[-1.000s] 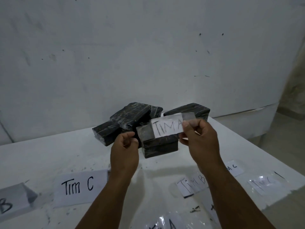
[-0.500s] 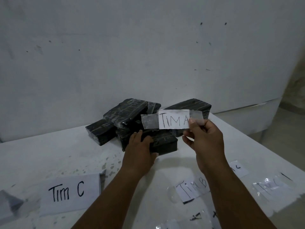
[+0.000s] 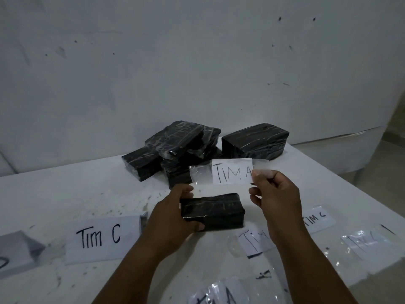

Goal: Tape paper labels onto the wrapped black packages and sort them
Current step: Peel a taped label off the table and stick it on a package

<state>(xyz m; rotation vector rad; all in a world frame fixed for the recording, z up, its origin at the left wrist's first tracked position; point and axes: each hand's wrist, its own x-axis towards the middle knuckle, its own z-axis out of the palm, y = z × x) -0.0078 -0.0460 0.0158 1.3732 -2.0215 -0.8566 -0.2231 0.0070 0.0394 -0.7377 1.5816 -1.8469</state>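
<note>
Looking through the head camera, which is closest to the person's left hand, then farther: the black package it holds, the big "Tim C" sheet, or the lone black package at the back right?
1. Black wrapped package, gripped by the left hand.
2. White "Tim C" paper sheet, to its left.
3. Lone black wrapped package, back right.

A white table spreads beneath the grip, its top flecked with dark scuffs just to the left of it. Behind the grip rises a white wall dotted with small dark specks. Far left of the grip and nearer the viewer, a grey folded card lies on the table. Far right is a strip of pale floor.
</note>
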